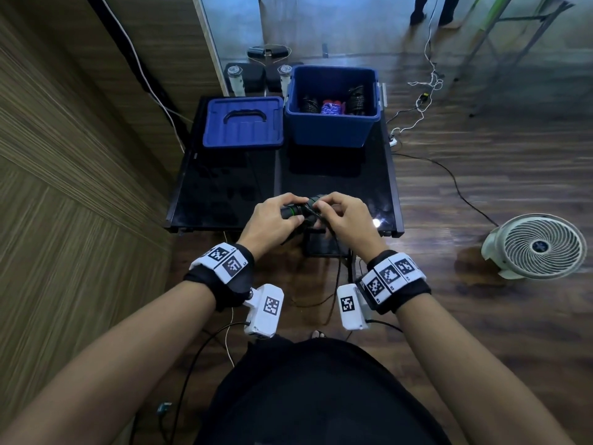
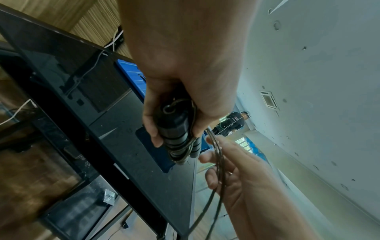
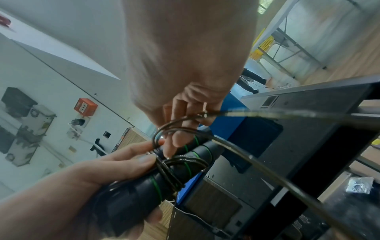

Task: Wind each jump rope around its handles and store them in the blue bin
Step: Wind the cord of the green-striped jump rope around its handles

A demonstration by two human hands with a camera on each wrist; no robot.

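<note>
My left hand grips two black jump rope handles with green rings, held side by side above the near edge of the black table. The handles carry a few turns of thin black rope. My right hand pinches that rope just past the handle tips, and the rest hangs off the table edge toward the floor. The blue bin stands at the table's far right and holds several wound ropes, black and purple-red.
The bin's blue lid lies flat to the left of the bin. A white floor fan stands on the wooden floor at the right. Cables trail over the floor behind the table. A wood-panelled wall runs along the left.
</note>
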